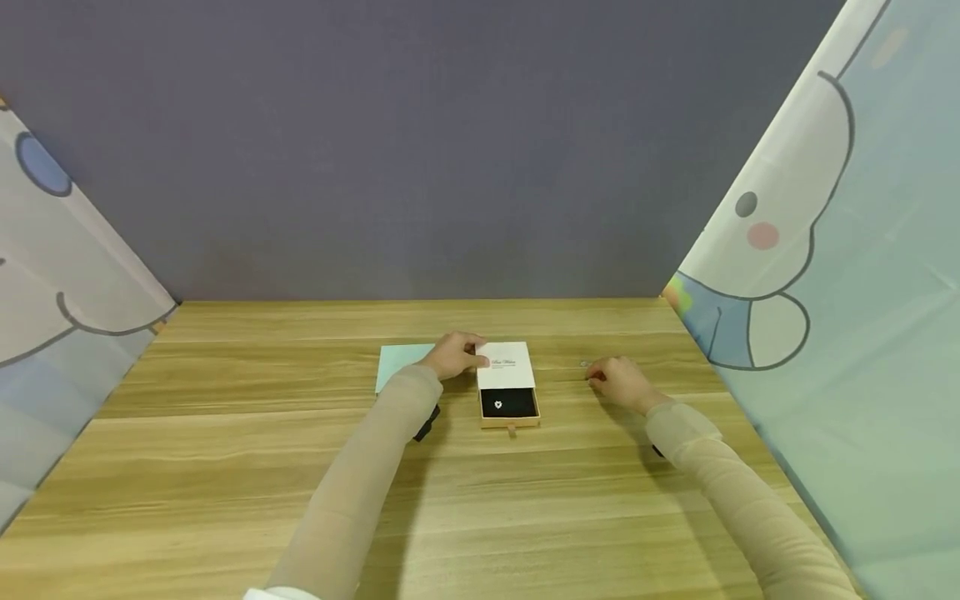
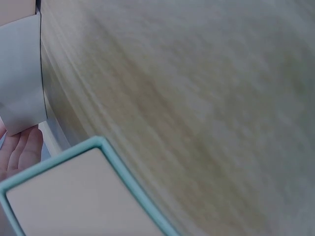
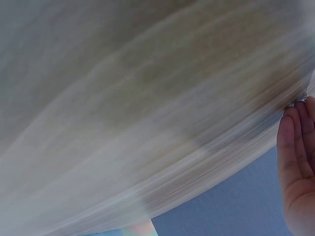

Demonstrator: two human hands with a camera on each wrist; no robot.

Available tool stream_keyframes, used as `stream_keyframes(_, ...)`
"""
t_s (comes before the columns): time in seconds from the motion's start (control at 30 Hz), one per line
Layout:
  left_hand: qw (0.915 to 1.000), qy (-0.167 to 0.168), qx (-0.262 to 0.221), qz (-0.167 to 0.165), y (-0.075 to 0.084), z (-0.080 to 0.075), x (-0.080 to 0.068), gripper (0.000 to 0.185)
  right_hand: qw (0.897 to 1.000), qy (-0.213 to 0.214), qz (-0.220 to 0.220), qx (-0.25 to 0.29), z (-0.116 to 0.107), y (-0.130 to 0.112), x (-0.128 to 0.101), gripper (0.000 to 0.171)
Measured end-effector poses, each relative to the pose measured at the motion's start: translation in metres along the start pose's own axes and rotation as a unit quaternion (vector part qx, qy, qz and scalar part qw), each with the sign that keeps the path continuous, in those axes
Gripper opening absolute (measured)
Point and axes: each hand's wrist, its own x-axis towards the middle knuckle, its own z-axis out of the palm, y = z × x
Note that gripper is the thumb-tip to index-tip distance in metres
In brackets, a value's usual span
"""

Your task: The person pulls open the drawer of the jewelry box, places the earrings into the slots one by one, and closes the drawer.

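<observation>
- A small box (image 1: 508,385) sits near the middle of the wooden worktop (image 1: 225,467): a white sleeve with its tan drawer slid partly out toward the person.
- The open part of the drawer shows a black lining with a tiny pale piece of jewellery (image 1: 498,405) lying on it.
- The left hand (image 1: 453,356) rests against the left side of the white sleeve, its fingers lying on the sleeve's edge; how tightly it holds cannot be told.
- Just left of the box, partly under that hand, lies a flat pale teal card (image 1: 397,363).
- The right hand (image 1: 619,382) rests on the worktop well to the right of the box, fingers loosely curled.
- Its fingertips (image 3: 295,118) touch something small and glinting, too tiny to make out.
</observation>
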Motion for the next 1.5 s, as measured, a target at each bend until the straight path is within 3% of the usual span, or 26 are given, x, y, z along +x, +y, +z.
stream_keyframes(0.47,1.0000,-0.002,0.001,-0.002,0.002,0.001,-0.001,0.052,1.000,-0.002,0.010,-0.018,-0.001,-0.003,-0.001,0.011)
stream_keyframes(0.83,1.0000,-0.003,0.001,-0.002,-0.003,0.002,0.003,0.052,0.999,0.038,0.006,0.014,-0.001,-0.014,-0.004,0.011)
stream_keyframes(1.0,1.0000,0.000,0.001,-0.006,-0.005,0.003,0.004,0.051,0.996,0.055,0.021,0.062,-0.006,-0.024,-0.003,0.015)
stream_keyframes(1.23,1.0000,-0.004,-0.001,-0.001,-0.007,0.004,0.006,0.051,0.992,0.040,0.047,0.114,-0.014,-0.043,0.000,0.016)
stream_keyframes(1.5,0.9999,-0.005,-0.010,0.000,-0.005,0.002,0.004,0.052,0.972,0.010,0.081,0.222,-0.019,-0.064,0.001,0.017)
